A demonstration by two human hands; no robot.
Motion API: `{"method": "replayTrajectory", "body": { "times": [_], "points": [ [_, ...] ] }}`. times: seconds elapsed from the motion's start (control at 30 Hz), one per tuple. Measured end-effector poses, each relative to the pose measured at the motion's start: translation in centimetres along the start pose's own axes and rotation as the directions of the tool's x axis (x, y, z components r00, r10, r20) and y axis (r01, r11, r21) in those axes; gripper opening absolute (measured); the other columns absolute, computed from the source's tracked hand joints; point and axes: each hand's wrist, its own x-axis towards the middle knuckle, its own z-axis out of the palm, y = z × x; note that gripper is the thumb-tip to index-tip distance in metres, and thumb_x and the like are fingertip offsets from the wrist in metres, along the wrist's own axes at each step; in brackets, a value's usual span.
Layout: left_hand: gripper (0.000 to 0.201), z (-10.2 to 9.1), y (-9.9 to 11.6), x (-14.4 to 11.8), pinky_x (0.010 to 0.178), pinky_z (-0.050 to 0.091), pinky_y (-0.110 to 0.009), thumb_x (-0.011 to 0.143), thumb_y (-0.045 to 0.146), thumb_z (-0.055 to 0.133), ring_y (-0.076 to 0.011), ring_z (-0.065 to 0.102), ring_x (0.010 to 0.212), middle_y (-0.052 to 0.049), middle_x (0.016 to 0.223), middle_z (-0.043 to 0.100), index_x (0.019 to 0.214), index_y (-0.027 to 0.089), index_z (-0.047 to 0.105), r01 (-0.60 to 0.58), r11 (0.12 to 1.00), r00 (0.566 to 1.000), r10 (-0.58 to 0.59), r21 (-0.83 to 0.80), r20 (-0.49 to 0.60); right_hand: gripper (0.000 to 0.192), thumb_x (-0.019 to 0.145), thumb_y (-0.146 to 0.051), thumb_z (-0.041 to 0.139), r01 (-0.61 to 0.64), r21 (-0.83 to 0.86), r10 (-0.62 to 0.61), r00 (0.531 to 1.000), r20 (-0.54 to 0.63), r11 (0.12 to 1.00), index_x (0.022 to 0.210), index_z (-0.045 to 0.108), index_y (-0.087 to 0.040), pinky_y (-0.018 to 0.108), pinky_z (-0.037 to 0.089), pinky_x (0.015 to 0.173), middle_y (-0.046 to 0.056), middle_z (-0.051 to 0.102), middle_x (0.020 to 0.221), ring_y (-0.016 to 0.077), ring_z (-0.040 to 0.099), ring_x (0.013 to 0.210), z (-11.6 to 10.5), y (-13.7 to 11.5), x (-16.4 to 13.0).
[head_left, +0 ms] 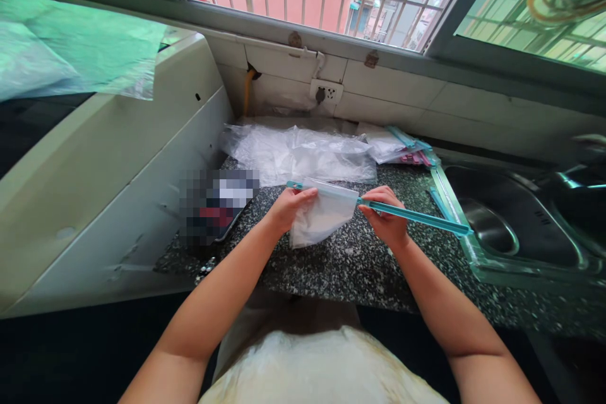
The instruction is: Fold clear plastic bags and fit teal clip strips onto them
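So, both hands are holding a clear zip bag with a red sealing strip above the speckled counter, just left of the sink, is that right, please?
Not quite: the sealing strip is teal, not red, as the head view shows. The left hand and right hand do hold the clear zip bag above the speckled counter, just left of the sink.

Clear bag (322, 218) edged with a teal strip (416, 217), black-and-white speckled counter (350, 265), white wall tiles (392, 91), grey metal sink (516, 227).
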Motion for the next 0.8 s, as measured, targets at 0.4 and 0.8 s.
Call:
{"method": "replayTrajectory", "body": {
  "times": [0.4,0.8],
  "points": [
    [0.022,0.0,-0.2,0.2,0.045,0.034,-0.021,0.046,0.022,0.08,-0.0073,0.047,0.045,0.002,0.049,0.056,0.054,0.013,0.062,-0.017,1.0,0.994,0.015,-0.018,-0.106,0.009,0.076,-0.028,0.067,0.035,-0.095,-0.027,0.996,0.087,0.995,0.083,0.063,-0.024,0.035,0.05,0.068,0.001,0.067,0.075,0.0175,0.061,0.073,-0.8,0.1,0.6],
    [0.022,0.0,0.3,0.1,0.041,0.028,-0.021,0.047,0.024,0.079,-0.0061,0.042,0.04,0.002,0.044,0.052,0.049,0.013,0.06,-0.018,1.0,0.992,0.016,-0.017,-0.129,0.015,0.075,-0.024,0.069,0.12,-0.136,-0.118,0.993,0.021,0.983,0.089,0.064,-0.025,0.035,0.049,0.066,0.002,0.066,0.079,0.0174,0.059,0.072,-2.7,-0.9,1.2]
  ]
}}
